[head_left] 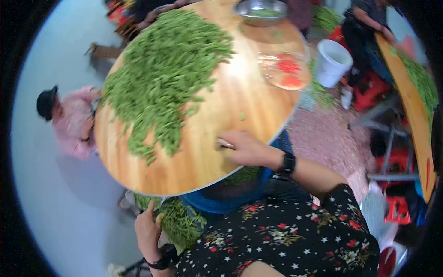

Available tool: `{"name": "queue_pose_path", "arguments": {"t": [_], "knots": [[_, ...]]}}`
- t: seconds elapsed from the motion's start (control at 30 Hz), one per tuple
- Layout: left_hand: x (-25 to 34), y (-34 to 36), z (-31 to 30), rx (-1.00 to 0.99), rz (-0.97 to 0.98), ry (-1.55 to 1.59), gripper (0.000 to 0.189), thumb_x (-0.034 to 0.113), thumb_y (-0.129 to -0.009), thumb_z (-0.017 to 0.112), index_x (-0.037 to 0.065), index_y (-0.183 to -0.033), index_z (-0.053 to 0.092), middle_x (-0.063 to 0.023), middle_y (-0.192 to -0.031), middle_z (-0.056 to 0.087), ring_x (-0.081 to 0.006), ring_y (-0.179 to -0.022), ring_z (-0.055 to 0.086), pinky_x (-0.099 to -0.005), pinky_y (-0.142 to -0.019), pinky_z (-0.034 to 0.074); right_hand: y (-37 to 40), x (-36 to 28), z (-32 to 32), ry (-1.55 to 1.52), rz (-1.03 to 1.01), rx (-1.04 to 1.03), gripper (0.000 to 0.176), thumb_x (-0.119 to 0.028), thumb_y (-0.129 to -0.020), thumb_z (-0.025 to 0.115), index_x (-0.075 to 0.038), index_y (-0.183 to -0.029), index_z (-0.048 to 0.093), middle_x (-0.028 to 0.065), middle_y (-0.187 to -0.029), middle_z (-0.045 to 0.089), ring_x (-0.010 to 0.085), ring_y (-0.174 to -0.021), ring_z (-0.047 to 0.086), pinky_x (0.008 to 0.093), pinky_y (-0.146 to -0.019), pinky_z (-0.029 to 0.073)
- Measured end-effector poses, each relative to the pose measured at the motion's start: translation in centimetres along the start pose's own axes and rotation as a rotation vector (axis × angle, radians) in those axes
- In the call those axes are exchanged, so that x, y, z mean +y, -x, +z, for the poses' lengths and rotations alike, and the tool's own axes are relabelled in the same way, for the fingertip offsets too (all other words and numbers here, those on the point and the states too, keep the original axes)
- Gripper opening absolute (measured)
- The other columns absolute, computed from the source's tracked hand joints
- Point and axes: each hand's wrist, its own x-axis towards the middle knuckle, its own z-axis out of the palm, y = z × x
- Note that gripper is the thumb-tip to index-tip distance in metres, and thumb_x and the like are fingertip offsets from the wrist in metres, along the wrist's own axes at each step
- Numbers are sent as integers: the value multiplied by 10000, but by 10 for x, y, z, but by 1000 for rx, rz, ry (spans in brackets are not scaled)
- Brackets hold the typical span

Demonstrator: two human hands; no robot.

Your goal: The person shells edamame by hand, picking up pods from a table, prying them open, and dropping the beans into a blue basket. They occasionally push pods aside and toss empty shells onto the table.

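On the round wooden table [198,157] lies a large pile of green pods [161,69]. My right hand [249,148] rests over the table near its front right edge, fingers curled around a small shiny item that is blurred. My left hand [147,228] is below the front left edge, beside a heap of green plants [177,221]; its index finger is stretched out, and a yellowish patch shows by the thumb. No held object can be made out there. A blue tub [207,203] sits under the table edge in front of my body.
A metal bowl [260,11] and a clear plastic bag with red marks [287,69] lie at the table's far right. A white bucket [332,62] stands beyond. One person in pink [74,120] is at the left; others are at the top. Another wooden table [410,111] stands right.
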Motion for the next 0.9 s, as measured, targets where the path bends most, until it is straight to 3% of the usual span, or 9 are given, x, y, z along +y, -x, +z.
{"name": "queue_pose_path", "arguments": {"t": [0.13, 0.17, 0.27, 0.37, 0.43, 0.5, 0.57, 0.67, 0.9], "knots": [[4, -11, -13, 129, 80, 274, 285, 186, -802, 669, 66, -1058, 637, -167, -771, 634, -342, -749, 621, -401, -643, 476, 19, -16, 3, -112, -36, -485, 91, -59, -740, 512, -30, -822, 536, 160, -711, 546, 345, -694, 556, 422, -644, 438], [8, -22, -11, 209, 161, 304, 253, 192, -823, 651, 68, -1043, 639, -169, -786, 635, -343, -752, 621, -398, -641, 476, 25, -14, 11, -20, -198, -503, 92, -86, -773, 541, -14, -830, 541, 173, -714, 540, 350, -696, 557, 436, -654, 439], [40, -70, -19, 373, 393, 353, 177, 189, -873, 598, 62, -991, 637, -157, -823, 628, -344, -761, 617, -399, -634, 472, 24, -24, 10, 72, -180, -568, 130, -132, -816, 549, -6, -845, 555, 187, -768, 564, 363, -744, 569, 446, -676, 443], [68, -127, -12, 359, 452, 336, 173, 139, -847, 610, 20, -969, 641, -172, -892, 641, -355, -806, 615, -406, -703, 485, 17, -34, 8, 110, 26, -517, 182, -189, -877, 525, -9, -900, 549, 190, -794, 581, 369, -775, 577, 442, -684, 445], [82, -152, 5, 365, 485, 368, 171, 132, -831, 620, 20, -960, 635, -166, -889, 630, -362, -808, 606, -420, -698, 483, 10, -38, 10, 26, 232, -300, 251, -248, -931, 482, -4, -970, 525, 201, -783, 575, 384, -779, 575, 444, -691, 444], [93, -163, 16, 399, 453, 177, 184, 127, -793, 643, 25, -943, 612, -155, -874, 589, -366, -802, 586, -441, -682, 475, 10, -23, 14, 1, 108, -183, 259, -255, -961, 451, -12, -1027, 515, 161, -741, 581, 305, -681, 597, 401, -625, 459], [96, -158, 22, 382, 445, 127, 197, 118, -774, 647, 46, -952, 600, -144, -876, 559, -345, -831, 569, -433, -684, 473, 6, -27, 10, -318, 387, -259, 248, -247, -972, 445, -28, -1047, 533, 96, -740, 594, 184, -600, 582, 333, -549, 456], [95, -152, 31, 425, 509, 205, 201, 79, -755, 638, 56, -950, 596, -125, -882, 571, -320, -868, 562, -416, -743, 456, -2, -24, 15, -360, 349, -269, 248, -244, -981, 436, -42, -1081, 541, 43, -728, 595, 99, -556, 543, 268, -501, 434], [107, -123, 11, 572, 643, 230, 236, 21, -711, 620, 61, -939, 571, -103, -943, 596, -306, -948, 557, -397, -845, 394, -24, -28, 36, -377, 405, -130, 257, -218, -987, 444, -43, -1172, 486, 39, -761, 579, 88, -509, 506, 235, -441, 408]]}}
